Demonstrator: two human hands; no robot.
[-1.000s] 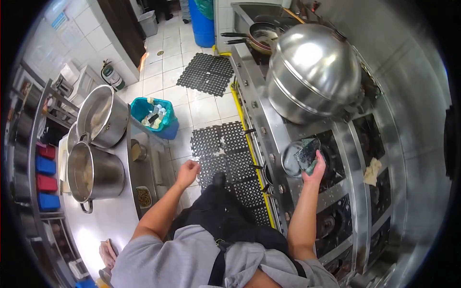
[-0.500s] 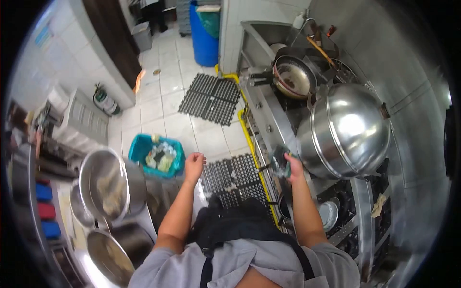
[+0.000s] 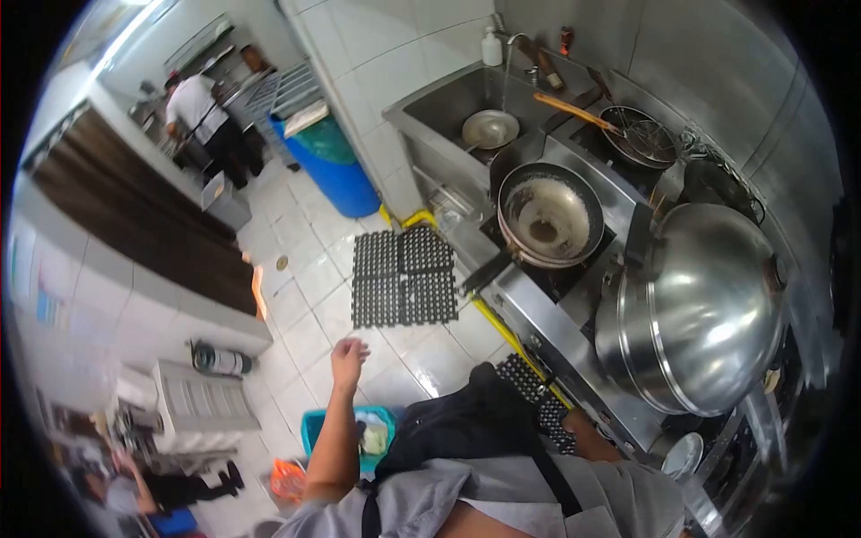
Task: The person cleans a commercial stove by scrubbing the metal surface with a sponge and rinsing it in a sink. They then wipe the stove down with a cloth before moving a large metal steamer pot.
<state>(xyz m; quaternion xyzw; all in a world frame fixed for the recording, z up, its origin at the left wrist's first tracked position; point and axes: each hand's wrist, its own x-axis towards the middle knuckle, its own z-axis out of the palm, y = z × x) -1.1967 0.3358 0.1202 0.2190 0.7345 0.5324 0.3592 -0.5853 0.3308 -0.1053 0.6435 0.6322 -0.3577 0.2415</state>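
My left hand [image 3: 348,361] is raised in front of me above the white tiled floor, fingers loosely curled, holding nothing that I can see. Below it, partly behind my forearm, a teal bin [image 3: 314,430] holds crumpled waste. My right arm [image 3: 587,439] hangs down between my body and the stove front [image 3: 529,305]. The fingers of that hand are hidden, so what it holds does not show. On the stove a frying pan [image 3: 550,220] with pale residue rests on a burner, beside a large domed steel pot [image 3: 708,305].
Water runs from a tap [image 3: 513,40] into the sink [image 3: 421,112], over a pan [image 3: 491,128]. A black rubber mat [image 3: 404,278] lies on the floor ahead. A blue barrel [image 3: 332,170] stands by the wall. One person [image 3: 202,112] is at a far counter, another [image 3: 134,484] at lower left.
My view has swung toward the sink and stove. My right hand, which held a dark object with a green edge, has dropped beside my body out of sight. My left hand stays raised.
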